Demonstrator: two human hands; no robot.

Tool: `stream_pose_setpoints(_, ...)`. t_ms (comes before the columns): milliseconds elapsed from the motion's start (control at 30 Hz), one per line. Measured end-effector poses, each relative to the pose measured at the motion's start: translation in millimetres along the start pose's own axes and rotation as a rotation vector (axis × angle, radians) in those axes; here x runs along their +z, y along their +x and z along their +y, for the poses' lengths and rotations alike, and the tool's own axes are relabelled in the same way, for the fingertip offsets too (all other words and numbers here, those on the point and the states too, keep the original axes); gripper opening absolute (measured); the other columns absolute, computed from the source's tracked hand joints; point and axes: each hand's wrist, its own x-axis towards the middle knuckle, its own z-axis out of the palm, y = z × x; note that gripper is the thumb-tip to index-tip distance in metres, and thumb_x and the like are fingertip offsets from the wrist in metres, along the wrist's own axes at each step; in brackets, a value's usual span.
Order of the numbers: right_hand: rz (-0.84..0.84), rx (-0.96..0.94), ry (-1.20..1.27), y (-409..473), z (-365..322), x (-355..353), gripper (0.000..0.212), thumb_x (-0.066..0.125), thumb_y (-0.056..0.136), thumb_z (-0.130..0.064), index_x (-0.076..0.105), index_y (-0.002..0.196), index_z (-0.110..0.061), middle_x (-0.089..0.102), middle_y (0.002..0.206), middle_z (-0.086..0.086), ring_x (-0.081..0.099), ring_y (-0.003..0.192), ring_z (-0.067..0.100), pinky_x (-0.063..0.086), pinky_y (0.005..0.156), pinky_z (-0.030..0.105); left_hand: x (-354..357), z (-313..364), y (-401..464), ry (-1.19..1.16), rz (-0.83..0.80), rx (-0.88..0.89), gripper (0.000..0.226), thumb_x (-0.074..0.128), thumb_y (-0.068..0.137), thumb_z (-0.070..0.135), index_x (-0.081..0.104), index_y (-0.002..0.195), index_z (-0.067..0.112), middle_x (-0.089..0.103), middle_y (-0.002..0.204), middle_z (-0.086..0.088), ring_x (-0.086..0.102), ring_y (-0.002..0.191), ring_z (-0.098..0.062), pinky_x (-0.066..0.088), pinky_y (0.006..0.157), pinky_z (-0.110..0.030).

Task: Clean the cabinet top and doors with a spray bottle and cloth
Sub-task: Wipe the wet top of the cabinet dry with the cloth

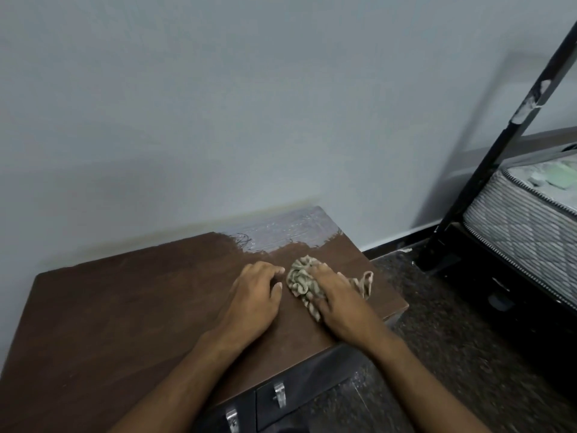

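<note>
On cabinet top (125, 307), right hand (340, 304) presses cloth (304, 281).

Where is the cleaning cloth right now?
The cloth lies bunched on the cabinet top near its right edge, under the right hand, beside the left hand.

Cabinet top (125, 307) against wall (218, 104). Cloth (301, 281) on top, near right edge, under right hand (338, 300). Left hand (253, 295) on top just left of cloth. Door handles (280, 396) below front edge. Bed frame (499, 145) and mattress (524, 220) well right, on floor (437, 323).
</note>
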Motion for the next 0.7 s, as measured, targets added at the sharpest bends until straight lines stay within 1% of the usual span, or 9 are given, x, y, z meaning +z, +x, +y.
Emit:
stream_pose_setpoints(67, 0.006, 0.064, -0.029, 10, 25, -11, 0.052, 0.047, 0.101, -0.027, 0.034, 0.151, -0.031, 0.029, 0.161, -0.007, 0.03, 0.146, 0.018, 0.019, 0.121, 0.037, -12, -9, -8, 0.019, 0.012, -0.017, 0.029, 0.058, 0.093, 0.022, 0.063, 0.121, 0.021, 0.06, 0.118, 0.009, 0.049, 0.111, -0.009, 0.037, 0.095, -0.022)
stream_pose_setpoints(133, 0.109, 0.186, 0.005, 14, 48, -23, 0.049, 0.049, 0.1, -0.028, 0.038, 0.148, -0.029, 0.033, 0.16, -0.003, 0.034, 0.146, 0.02, 0.024, 0.121, 0.042, -30, -23, -20, 0.036, 0.028, -0.065, 0.029, 0.058, 0.093, 0.021, 0.063, 0.122, 0.02, 0.06, 0.118, 0.008, 0.05, 0.112, -0.01, 0.036, 0.095, -0.022)
stream_pose_setpoints(200, 0.154, 0.239, 0.002, 7, 43, -21, 0.05, 0.052, 0.1, -0.028, 0.041, 0.148, -0.022, 0.035, 0.159, 0.003, 0.031, 0.147, 0.021, 0.022, 0.121, 0.042, -48, -39, -32, 0.052, 0.051, -0.128, 0.029, 0.058, 0.093, 0.02, 0.063, 0.122, 0.019, 0.061, 0.118, 0.007, 0.051, 0.111, -0.009, 0.036, 0.093, -0.021)
stream_pose_setpoints(233, 0.154, 0.23, -0.005, 0, 30, -15, 0.05, 0.052, 0.1, -0.027, 0.04, 0.149, -0.021, 0.034, 0.159, 0.004, 0.029, 0.148, 0.021, 0.019, 0.121, 0.042, -55, -46, -37, 0.061, 0.057, -0.152, 0.029, 0.058, 0.093, 0.021, 0.063, 0.122, 0.02, 0.061, 0.118, 0.007, 0.051, 0.11, -0.009, 0.036, 0.093, -0.02)
stream_pose_setpoints(300, 0.129, 0.164, -0.003, -20, -11, 0, 0.05, 0.051, 0.101, -0.024, 0.04, 0.149, -0.02, 0.035, 0.158, 0.004, 0.028, 0.148, 0.022, 0.017, 0.12, 0.041, -66, -54, -49, 0.072, 0.064, -0.18, 0.029, 0.058, 0.093, 0.02, 0.064, 0.121, 0.019, 0.062, 0.117, 0.006, 0.053, 0.11, -0.011, 0.035, 0.093, -0.02)
stream_pose_setpoints(433, 0.048, -0.08, 0.074, -54, -110, 49, 0.056, 0.054, 0.092, -0.014, 0.043, 0.147, -0.02, 0.04, 0.155, 0.004, 0.031, 0.147, 0.024, 0.017, 0.122, 0.042, -88, -63, -75, 0.082, 0.12, -0.223, 0.028, 0.058, 0.092, 0.019, 0.066, 0.119, 0.016, 0.064, 0.118, 0.003, 0.054, 0.111, -0.014, 0.034, 0.095, -0.019)
stream_pose_setpoints(567, -0.05, -0.363, 0.037, -54, -204, 100, 0.061, 0.046, 0.093, -0.031, 0.036, 0.15, -0.014, 0.032, 0.16, 0.007, 0.024, 0.149, 0.024, 0.02, 0.122, 0.045, -110, -74, -102, 0.066, 0.163, -0.267, 0.026, 0.056, 0.094, 0.018, 0.067, 0.117, 0.017, 0.064, 0.116, 0.006, 0.053, 0.11, -0.01, 0.036, 0.094, -0.019)
stream_pose_setpoints(633, -0.087, -0.413, 0.047, -44, -224, 109, 0.061, 0.049, 0.095, -0.034, 0.034, 0.151, -0.013, 0.031, 0.16, 0.008, 0.023, 0.15, 0.022, 0.019, 0.123, 0.043, -117, -80, -107, 0.061, 0.188, -0.287, 0.025, 0.055, 0.095, 0.019, 0.067, 0.116, 0.019, 0.064, 0.116, 0.008, 0.053, 0.11, -0.008, 0.04, 0.096, -0.023)
stream_pose_setpoints(700, -0.103, -0.417, 0.064, -30, -220, 104, 0.064, 0.052, 0.096, -0.033, 0.03, 0.153, -0.016, 0.026, 0.162, 0.004, 0.02, 0.151, 0.02, 0.017, 0.124, 0.041, -121, -83, -106, 0.068, 0.202, -0.293, 0.025, 0.053, 0.096, 0.021, 0.067, 0.116, 0.018, 0.064, 0.116, 0.007, 0.053, 0.109, -0.008, 0.039, 0.094, -0.022)
